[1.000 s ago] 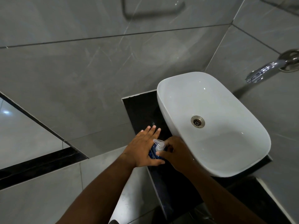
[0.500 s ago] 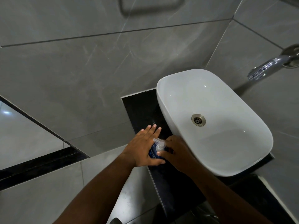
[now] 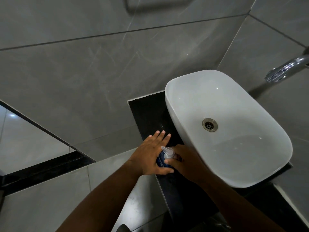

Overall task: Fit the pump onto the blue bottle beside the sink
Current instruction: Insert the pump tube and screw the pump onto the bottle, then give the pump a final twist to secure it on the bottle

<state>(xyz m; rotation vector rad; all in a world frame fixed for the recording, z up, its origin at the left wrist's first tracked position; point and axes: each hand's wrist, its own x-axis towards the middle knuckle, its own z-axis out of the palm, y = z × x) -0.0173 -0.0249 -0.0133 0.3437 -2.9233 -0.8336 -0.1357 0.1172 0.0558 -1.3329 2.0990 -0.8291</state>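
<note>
A small blue bottle (image 3: 160, 160) stands on the black counter (image 3: 150, 113) just left of the white sink (image 3: 234, 148). A clear pump head (image 3: 168, 152) sits on top of it, nozzle pointing up-left. My left hand (image 3: 150, 156) lies against the bottle's left side, thumb curled under its front and fingers stretched out flat. My right hand (image 3: 185, 162) pinches the pump's collar from the right. Most of the bottle is hidden between the two hands.
The sink basin has a metal drain (image 3: 209, 125) in its middle. A chrome tap (image 3: 284, 68) sticks out of the grey tiled wall at the upper right. The counter's front edge drops to grey tiles below my arms.
Both hands stay on the bottle and pump with almost no movement. The view has shifted slightly, so the sink and tap sit a little higher and further right.
</note>
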